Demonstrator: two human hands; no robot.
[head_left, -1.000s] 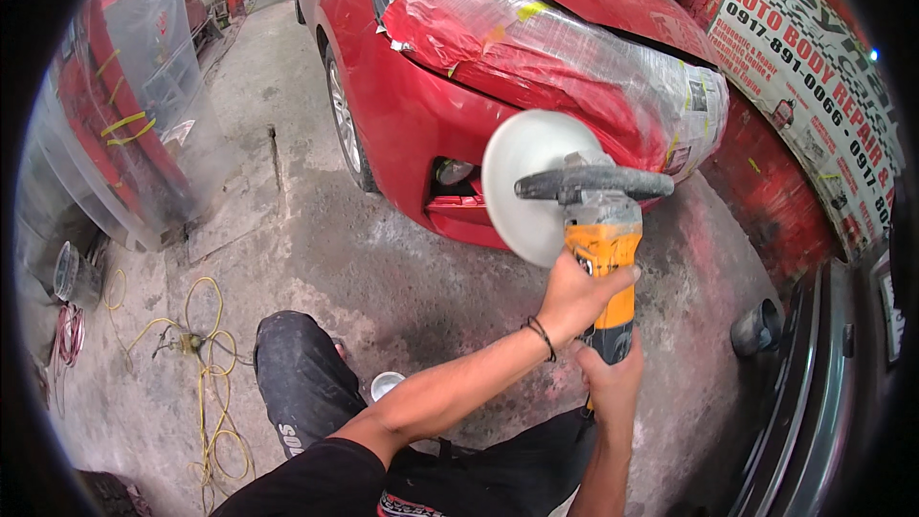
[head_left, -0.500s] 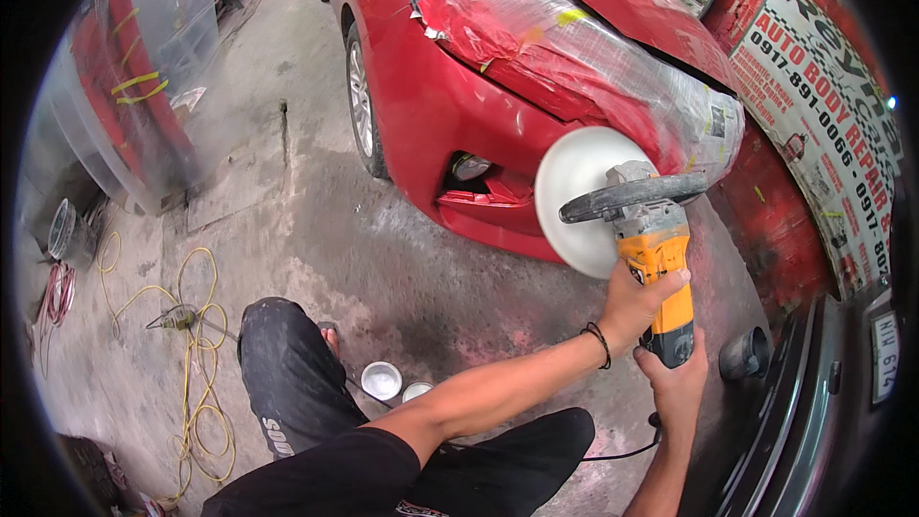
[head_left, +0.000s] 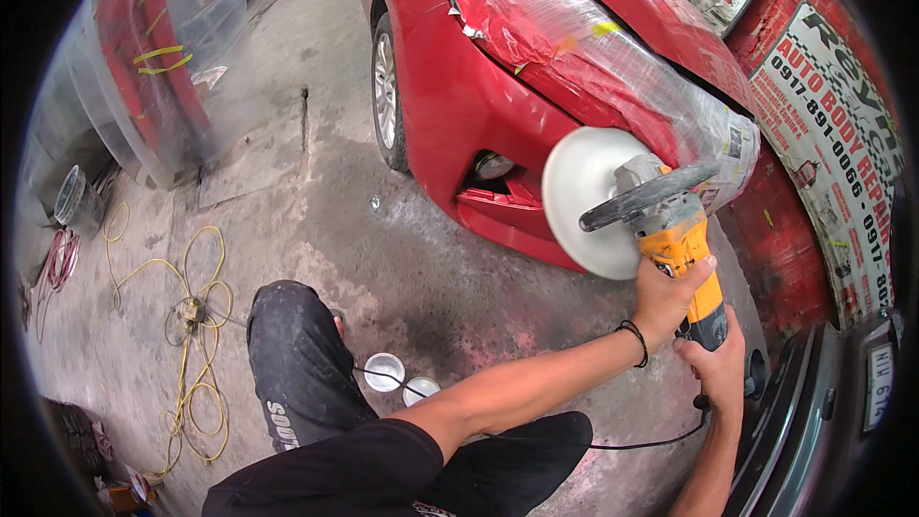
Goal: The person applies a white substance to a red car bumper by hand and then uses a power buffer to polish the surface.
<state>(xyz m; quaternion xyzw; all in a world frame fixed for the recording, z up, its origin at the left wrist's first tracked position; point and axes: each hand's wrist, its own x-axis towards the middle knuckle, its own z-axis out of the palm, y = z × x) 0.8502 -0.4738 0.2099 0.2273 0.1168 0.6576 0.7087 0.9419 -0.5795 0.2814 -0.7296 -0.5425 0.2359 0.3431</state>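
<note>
Both my hands are on a yellow and black power polisher, tilted in front of a red car. My left hand, with a dark band at the wrist, wraps the yellow body behind the head. Farther back, my right hand grips the black rear end. A black loop handle crosses the tool's head, with neither hand on it. The round white pad is at the car's front bumper; whether it touches cannot be seen. Clear film and red plastic cover the headlamp, held with yellow tape.
Two white tubs stand on the concrete by my left leg. A black power cable runs across my legs to the tool. Yellow cord lies looped at left, near a bucket. A dark vehicle is close at right.
The view has swung slightly left, so the car, tubs and tool sit farther right. Both hands keep their hold, and the pad has shifted a little left along the bumper.
</note>
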